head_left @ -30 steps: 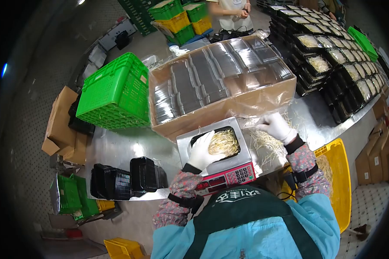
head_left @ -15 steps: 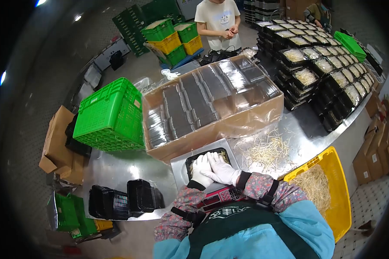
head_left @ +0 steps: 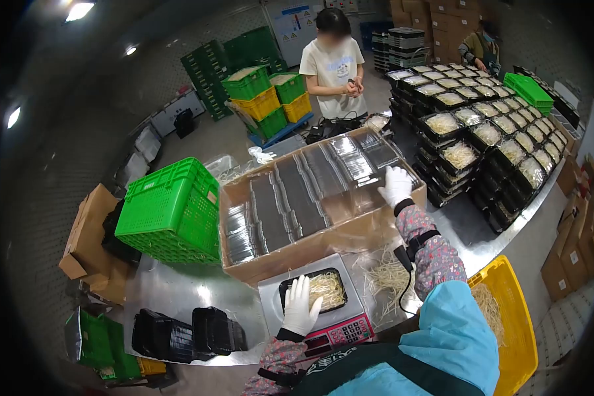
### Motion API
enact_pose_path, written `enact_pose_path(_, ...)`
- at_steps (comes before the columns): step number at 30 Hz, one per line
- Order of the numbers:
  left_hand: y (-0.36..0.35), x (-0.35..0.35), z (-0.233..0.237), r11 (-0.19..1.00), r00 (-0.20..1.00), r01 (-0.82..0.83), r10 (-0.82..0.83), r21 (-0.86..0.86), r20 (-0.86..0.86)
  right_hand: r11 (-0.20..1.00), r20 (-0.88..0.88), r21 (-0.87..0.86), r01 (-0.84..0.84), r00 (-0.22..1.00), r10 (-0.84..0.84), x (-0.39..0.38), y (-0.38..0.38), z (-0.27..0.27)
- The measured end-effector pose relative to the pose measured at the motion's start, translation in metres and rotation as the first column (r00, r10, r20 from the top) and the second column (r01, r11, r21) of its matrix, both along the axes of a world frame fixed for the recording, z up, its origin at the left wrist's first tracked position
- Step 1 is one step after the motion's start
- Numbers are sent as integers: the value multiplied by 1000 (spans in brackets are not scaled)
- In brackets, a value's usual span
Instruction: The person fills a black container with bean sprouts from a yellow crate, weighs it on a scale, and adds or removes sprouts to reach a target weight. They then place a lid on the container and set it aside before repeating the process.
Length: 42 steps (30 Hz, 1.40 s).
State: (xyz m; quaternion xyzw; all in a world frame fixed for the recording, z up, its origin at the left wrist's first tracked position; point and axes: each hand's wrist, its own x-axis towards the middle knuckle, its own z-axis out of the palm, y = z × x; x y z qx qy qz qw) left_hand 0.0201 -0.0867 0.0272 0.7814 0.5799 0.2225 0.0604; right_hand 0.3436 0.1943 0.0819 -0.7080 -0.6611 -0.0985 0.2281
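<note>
- Two white-gloved hands worked at separate points: the left hand [head_left: 301, 305] at the scale [head_left: 343, 329] and the right hand [head_left: 396, 185] at the cardboard box [head_left: 310, 249].
- The left hand lay palm down on the left end of the black tray [head_left: 318, 272], with its fingers extended and slightly spread. It pinched nothing.
- The black tray sat on the platform of the scale, at the front edge of the metal table [head_left: 178, 280].
- Bean sprouts [head_left: 330, 289] filled the right part of the tray, just beside the left fingertips.
- The right hand was stretched out to the far right end of the cardboard box and rested on the clear lids [head_left: 297, 191] stacked inside it.
- The right hand's fingers lay close together, palm down. Whether they gripped a lid could not be determined.
- Loose sprouts [head_left: 384, 276] lay on the table between the scale and the yellow crate [head_left: 516, 346], which held more sprouts.
- A green crate [head_left: 168, 211] stood just left of the box.
- Empty black trays [head_left: 188, 330] lay in stacks near the table's front-left edge.
- Filled trays [head_left: 488, 135] stood stacked in rows at the right rear.
- A person in a pale shirt [head_left: 334, 69] stood beyond the box, hands together at the chest.
</note>
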Motion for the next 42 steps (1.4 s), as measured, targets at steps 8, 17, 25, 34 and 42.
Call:
enact_pose_path(8, 12, 15, -16, 996, 974, 91, -88, 4, -207, 996, -87, -64, -64, 994, 58, 37, 35, -42)
enact_pose_path(17, 11, 8, -16, 991, 981, 88, -105, -104, -165, 998, -298, -33, -45, 954, 33, 63, -2, 31)
enact_pose_path(25, 2, -30, 71, 986, 506, 102, 61, -129, 861, 672, -406, 497, -549, 537, 739, 4, -126, 149)
enact_pose_path(34, -2, -81, 112, 912, -130, 372, 235, -173, 963, 49, -53, 196, -979, 39, 998, -94, -207, 134)
enact_pose_path(42, -32, -58, 83, 998, 255, 48, 32, -46, 966, 370, -932, 131, -920, 13, 363, -109, -223, 70)
